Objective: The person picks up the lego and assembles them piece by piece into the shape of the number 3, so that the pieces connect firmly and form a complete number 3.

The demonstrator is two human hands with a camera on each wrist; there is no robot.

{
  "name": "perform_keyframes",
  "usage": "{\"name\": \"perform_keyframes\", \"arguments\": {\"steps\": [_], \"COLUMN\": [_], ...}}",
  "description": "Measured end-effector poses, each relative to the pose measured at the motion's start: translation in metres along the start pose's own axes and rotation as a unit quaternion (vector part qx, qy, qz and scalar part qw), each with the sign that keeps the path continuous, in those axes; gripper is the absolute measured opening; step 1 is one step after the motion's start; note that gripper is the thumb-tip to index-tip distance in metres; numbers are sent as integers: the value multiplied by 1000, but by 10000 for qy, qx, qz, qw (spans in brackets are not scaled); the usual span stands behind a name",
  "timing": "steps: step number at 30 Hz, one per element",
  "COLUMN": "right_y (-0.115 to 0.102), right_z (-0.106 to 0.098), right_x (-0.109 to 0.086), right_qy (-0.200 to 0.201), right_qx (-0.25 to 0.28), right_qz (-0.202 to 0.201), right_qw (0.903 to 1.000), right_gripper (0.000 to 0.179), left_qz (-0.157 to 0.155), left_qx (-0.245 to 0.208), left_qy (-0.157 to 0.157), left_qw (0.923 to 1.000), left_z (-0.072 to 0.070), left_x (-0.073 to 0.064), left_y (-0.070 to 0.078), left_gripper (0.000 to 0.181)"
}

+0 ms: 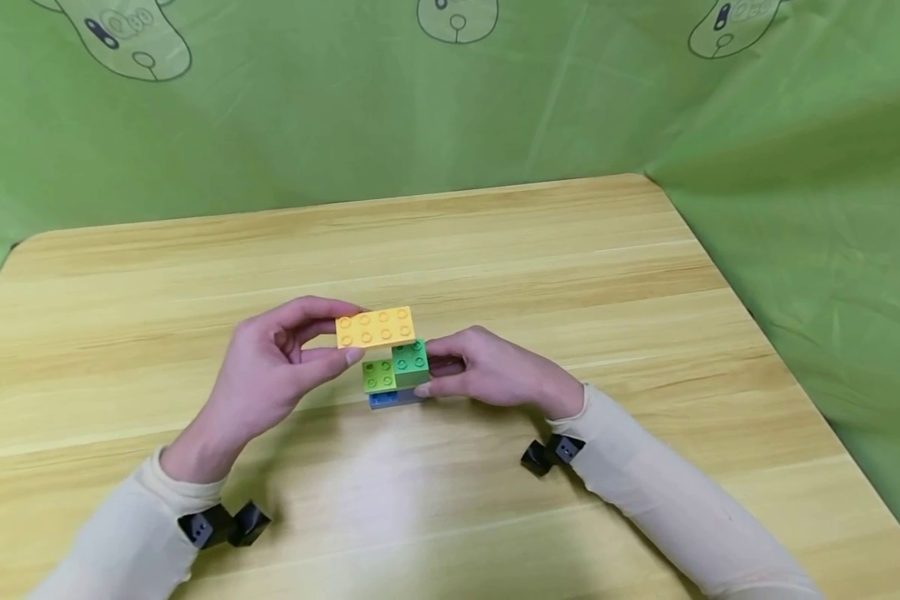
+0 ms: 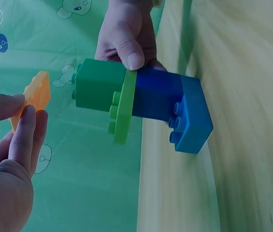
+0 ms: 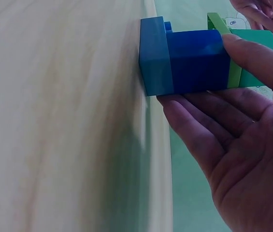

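Note:
My left hand (image 1: 270,371) pinches a flat yellow-orange building brick (image 1: 375,327) by its left end, studs facing up. In the left wrist view this brick (image 2: 40,94) is apart from the green brick beside it. My right hand (image 1: 487,367) grips a stack of bricks from the right side, thumb on the near face. From the bottom the stack has a lighter blue brick (image 2: 194,116), a dark blue brick (image 2: 158,94), a thin lime green plate (image 2: 125,113) and a green brick (image 2: 100,84) on top. The lime plate and bottom brick stick out past the others.
The stack is close over a wood-grain table (image 1: 495,250). A green curtain (image 1: 307,125) with bear drawings hangs behind the table and along its right side. Each sleeve cuff carries a small black camera, one at the left wrist (image 1: 221,527).

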State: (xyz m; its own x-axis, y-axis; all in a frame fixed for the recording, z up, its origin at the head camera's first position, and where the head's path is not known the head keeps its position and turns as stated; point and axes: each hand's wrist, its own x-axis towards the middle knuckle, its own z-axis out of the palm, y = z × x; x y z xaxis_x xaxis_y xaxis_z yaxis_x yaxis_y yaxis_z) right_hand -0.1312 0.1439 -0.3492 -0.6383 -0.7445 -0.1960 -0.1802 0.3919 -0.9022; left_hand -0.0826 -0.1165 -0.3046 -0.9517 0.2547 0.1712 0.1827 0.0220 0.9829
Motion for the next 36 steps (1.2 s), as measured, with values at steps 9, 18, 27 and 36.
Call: {"name": "perform_keyframes", "arguments": {"steps": [9,18,27,36], "right_y": [1,0,1,1], "right_z": [0,0,1,0], "right_x": [0,0,1,0], "right_qy": [-3,-12,-19,11], "right_qx": [34,82,122,127], "right_qz": [-3,2,49,99], "right_qw": [10000,10000,9999,9999], "right_gripper": [37,38,37,38], "left_qz": [55,23,-145,-268], "left_qx": [-330,-300,159,261], "left_qy": [-363,-531,-642,-715], "left_qw": [9988,9981,9977,9967], "left_z": [4,5,2,3], "left_x": [-2,-2,1,2], "left_y": [-4,-9,-12,-13], "left_gripper": [37,36,34,34]}}
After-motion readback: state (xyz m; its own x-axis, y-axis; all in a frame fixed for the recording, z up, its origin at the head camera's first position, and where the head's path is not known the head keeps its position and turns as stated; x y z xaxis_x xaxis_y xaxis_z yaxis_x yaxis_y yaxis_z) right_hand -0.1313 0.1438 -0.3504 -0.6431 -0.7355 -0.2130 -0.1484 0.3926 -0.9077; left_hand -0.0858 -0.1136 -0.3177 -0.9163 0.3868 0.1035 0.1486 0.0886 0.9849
